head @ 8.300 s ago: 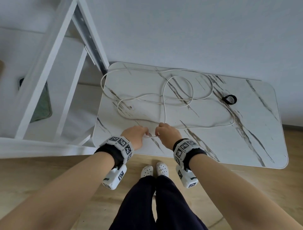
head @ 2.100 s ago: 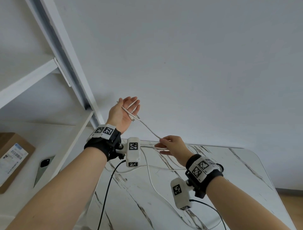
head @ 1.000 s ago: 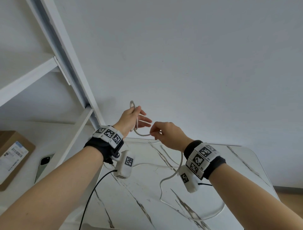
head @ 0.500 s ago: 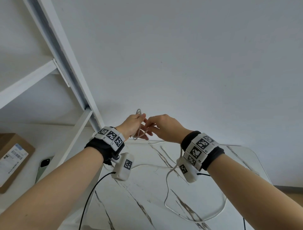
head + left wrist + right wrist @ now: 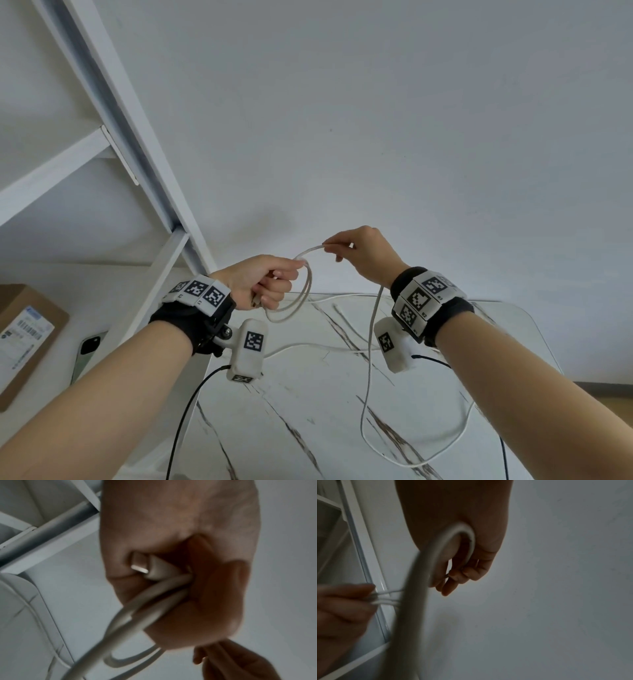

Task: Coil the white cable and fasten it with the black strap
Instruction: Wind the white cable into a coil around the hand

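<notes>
Both hands are raised above the marble table. My left hand grips a small coil of the white cable, two loops hanging below its fist. In the left wrist view the cable's plug and two strands sit inside the curled fingers. My right hand pinches the cable's free run a short way to the right and higher. From there the cable drops past the right wrist and loops on the table. The black strap is hidden from all views.
A white shelf frame stands at the left, close to my left hand. On the lower shelf lie a cardboard box and a phone. A plain white wall is behind. Black wrist-camera leads hang under both arms.
My hands, together half a second ago, have drawn apart. The right hand has slid right and up along the cable. The left hand still holds the coil.
</notes>
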Motion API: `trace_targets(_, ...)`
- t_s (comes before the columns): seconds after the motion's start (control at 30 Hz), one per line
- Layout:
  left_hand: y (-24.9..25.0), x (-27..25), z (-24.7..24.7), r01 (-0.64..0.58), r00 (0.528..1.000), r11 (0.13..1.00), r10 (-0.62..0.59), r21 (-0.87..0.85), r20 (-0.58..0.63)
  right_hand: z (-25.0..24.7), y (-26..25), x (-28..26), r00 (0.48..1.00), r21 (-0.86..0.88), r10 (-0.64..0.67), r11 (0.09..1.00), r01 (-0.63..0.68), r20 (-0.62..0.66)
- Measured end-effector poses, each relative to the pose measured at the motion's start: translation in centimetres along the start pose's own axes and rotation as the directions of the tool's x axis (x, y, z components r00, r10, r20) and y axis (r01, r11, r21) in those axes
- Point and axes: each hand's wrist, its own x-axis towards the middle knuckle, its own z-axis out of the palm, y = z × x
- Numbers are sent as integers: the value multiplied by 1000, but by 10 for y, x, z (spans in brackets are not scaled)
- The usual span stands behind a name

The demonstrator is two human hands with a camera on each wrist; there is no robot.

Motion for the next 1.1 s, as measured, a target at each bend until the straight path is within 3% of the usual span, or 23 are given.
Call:
trace_targets(0.17, 7, -4, 7, -42, 999, 995, 44, -96, 19, 22, 9, -6, 999, 62, 50, 997, -51, 20)
trace_targets(0.33, 14, -6, 11, -132, 989, 944, 145, -303, 20, 40, 8, -12, 999, 113, 38, 993, -43, 38)
trace_targets(0.53, 23, -1, 9, -329, 942, 735, 297, -593, -155, 62, 10, -16, 979, 92, 135, 984, -150, 151)
trace_targets(0.67, 28, 5, 4, -432, 899, 604, 349, -670, -264, 71, 9, -25, 960, 221, 202, 945, -243, 193)
trace_targets(0.8, 31, 9, -1, -495, 865, 468, 346, -732, -364, 73, 9, -29, 923, 447, 326, 808, -384, 204)
trace_targets(0.93, 35, 9, -8, -545, 836, 374, 316, -751, -449, 72, 12, -37, 901, 563, 368, 705, -432, 230)
trace_targets(1.0, 35, 9, -11, -564, 823, 361, 313, -742, -474, 72, 16, -39, 907, 524, 379, 744, -416, 182)
trace_targets(1.1, 35, 11, -16, -593, 805, 412, 307, -692, -508, 71, 23, -41, 952, 304, 286, 902, -307, 113)
